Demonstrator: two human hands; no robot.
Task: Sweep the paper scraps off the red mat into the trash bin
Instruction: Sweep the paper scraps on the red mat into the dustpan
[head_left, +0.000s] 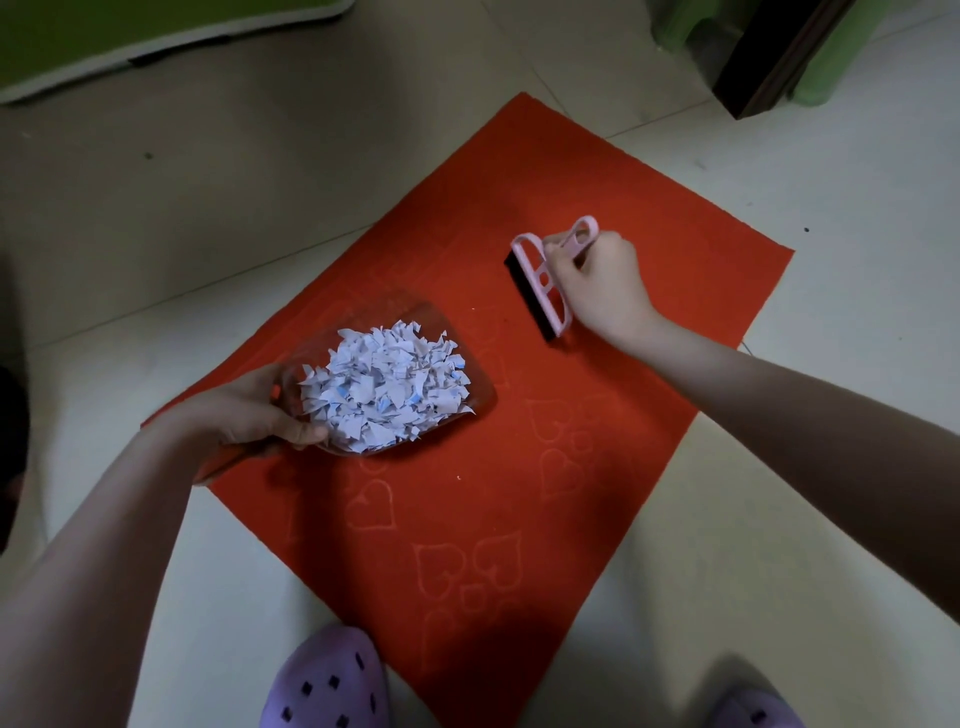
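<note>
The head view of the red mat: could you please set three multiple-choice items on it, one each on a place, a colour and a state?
1. Where is the heap of paper scraps? A across the floor; B in the clear dustpan; C on a chair.
2. What colour is the brush frame? A pink; B green; C yellow.
3. What is the right hand doing? A lying flat; B pinching a scrap; C gripping the brush.
Answers: 1 B, the heap fills the dustpan the left hand holds; 2 A, pink plastic over black bristles; 3 C, its fingers curl round the brush.
</note>
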